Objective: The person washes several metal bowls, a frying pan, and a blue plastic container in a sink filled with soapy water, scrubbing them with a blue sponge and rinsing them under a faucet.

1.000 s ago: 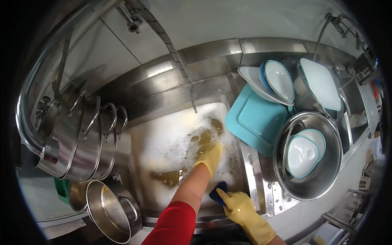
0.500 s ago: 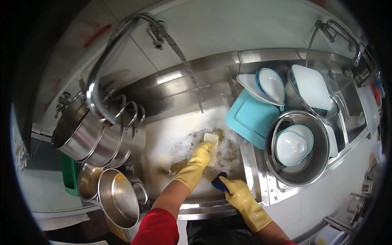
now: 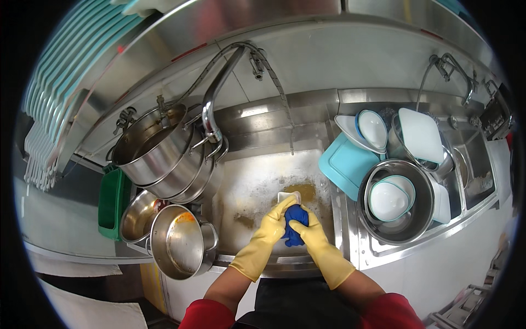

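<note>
Both my hands wear yellow rubber gloves and meet over the soapy water of a steel sink [image 3: 263, 164]. My left hand [image 3: 273, 223] is closed on a small pale rectangular item [image 3: 290, 196], whose far end sticks out past the fingers. Its near part is covered, and I cannot make out its kind. A crumpled dark blue cloth [image 3: 295, 226] is gripped in my right hand [image 3: 313, 227], thumb on top, and lies against the item and the left glove. Suds and brownish patches float on the water around them.
Stacked steel pots [image 3: 159, 164] lean at the left under a curved faucet [image 3: 210, 109]. A stained steel pot [image 3: 178, 241] stands nearer, beside a green bin [image 3: 111, 203]. On the right are a steel bowl [image 3: 372, 219] holding white bowls [image 3: 386, 200] and a turquoise tray [image 3: 345, 164].
My right hand has brought the blue cloth up and left onto the pale item. My left hand has drawn nearer with the item. The view has shifted, showing racked trays at the upper left.
</note>
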Demonstrator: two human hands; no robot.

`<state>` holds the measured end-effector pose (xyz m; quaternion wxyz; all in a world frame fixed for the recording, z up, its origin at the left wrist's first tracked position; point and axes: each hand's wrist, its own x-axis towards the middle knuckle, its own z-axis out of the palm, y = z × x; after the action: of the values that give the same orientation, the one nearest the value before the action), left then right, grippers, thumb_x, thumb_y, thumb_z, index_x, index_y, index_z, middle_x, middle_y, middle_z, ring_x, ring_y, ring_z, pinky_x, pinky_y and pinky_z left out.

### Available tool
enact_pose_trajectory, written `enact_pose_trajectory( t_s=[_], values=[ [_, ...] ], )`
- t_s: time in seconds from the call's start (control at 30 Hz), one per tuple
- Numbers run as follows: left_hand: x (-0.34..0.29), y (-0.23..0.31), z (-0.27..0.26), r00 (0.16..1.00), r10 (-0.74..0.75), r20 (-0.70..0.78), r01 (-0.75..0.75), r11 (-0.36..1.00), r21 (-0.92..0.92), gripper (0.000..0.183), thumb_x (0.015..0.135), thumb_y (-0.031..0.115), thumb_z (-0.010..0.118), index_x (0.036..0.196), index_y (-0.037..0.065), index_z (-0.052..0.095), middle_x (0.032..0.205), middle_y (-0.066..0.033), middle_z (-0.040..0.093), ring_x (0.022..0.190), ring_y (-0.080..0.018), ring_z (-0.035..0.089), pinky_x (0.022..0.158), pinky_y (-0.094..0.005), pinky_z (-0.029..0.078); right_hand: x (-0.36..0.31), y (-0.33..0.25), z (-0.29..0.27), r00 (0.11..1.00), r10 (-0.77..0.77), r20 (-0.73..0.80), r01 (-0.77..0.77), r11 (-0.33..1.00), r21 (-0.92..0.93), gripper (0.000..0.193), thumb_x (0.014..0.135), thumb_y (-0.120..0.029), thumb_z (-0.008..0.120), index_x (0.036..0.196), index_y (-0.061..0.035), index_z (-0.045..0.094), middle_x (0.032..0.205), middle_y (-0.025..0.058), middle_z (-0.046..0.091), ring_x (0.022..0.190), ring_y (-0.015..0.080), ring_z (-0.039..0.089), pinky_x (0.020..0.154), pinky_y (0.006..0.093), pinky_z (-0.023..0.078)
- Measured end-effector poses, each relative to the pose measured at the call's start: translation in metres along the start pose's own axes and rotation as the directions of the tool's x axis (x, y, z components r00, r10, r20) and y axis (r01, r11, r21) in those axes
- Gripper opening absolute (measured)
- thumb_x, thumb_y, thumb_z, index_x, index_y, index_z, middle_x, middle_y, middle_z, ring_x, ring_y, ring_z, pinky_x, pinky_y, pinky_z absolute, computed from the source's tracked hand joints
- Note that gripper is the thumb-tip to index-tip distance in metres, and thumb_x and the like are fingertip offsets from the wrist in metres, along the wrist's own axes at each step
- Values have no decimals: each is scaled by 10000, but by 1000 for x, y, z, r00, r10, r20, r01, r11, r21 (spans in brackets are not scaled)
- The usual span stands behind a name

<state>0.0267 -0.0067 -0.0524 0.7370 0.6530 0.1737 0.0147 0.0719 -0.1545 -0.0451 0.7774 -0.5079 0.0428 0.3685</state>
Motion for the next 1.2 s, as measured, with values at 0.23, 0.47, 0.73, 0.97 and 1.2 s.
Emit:
enact_pose_trajectory(
  t_s=[0.23, 0.47, 0.73, 0.97, 1.2],
  values=[
    [-20, 35, -16, 931, 357, -77, -280, 833, 478, 931, 786, -266, 351, 1635, 103, 245, 1590, -160, 427, 1473, -268, 407, 1202, -309, 285, 2, -17, 11, 984, 115, 133, -86, 976, -202, 637, 924, 36, 672, 1507, -79, 443, 1091, 141, 679, 698, 267, 715, 499, 408, 578],
    [-44, 57, -21, 958, 172, -231, -1, 805, 594, 962, 768, -254, 424, 1636, 118, 236, 1600, -172, 421, 1509, -262, 370, 1203, -301, 282, 16, -72, 44, 764, -426, 484, 629, 330, -704, 407, 903, -131, 704, 1307, -119, 656, 1219, 159, 694, 1030, 369, 692, 879, 445, 557],
    [-47, 45, -24, 931, 291, -221, -101, 786, 610, 925, 782, -237, 409, 1598, 198, 368, 1453, -186, 583, 1383, -316, 532, 1129, -339, 411, 34, -85, 71, 877, 239, 417, 479, -361, -800, 355, 1038, -308, 415, 1231, -172, 680, 1074, 128, 745, 966, 353, 715, 846, 451, 570],
    [-32, 8, -37, 845, 46, -533, -9, 997, 72, 706, 855, -228, 488, 1504, 51, 484, 1453, -100, 592, 1320, -211, 571, 1097, -314, 444, -3, -90, 33, 849, -23, 529, 529, 74, -846, 408, 902, -134, 599, 1302, -203, 640, 1034, 166, 731, 1011, 388, 688, 848, 494, 555],
    [-34, 62, 4, 943, 56, -329, 213, 656, 724, 662, 933, -111, 442, 1545, 141, 445, 1375, -192, 633, 1218, -315, 637, 1055, -363, 477, 1, -46, 35, 941, 301, 154, 151, 34, -988, 354, 1000, -369, 486, 1122, -116, 702, 839, 123, 733, 799, 328, 723, 759, 432, 548]
  ],
)
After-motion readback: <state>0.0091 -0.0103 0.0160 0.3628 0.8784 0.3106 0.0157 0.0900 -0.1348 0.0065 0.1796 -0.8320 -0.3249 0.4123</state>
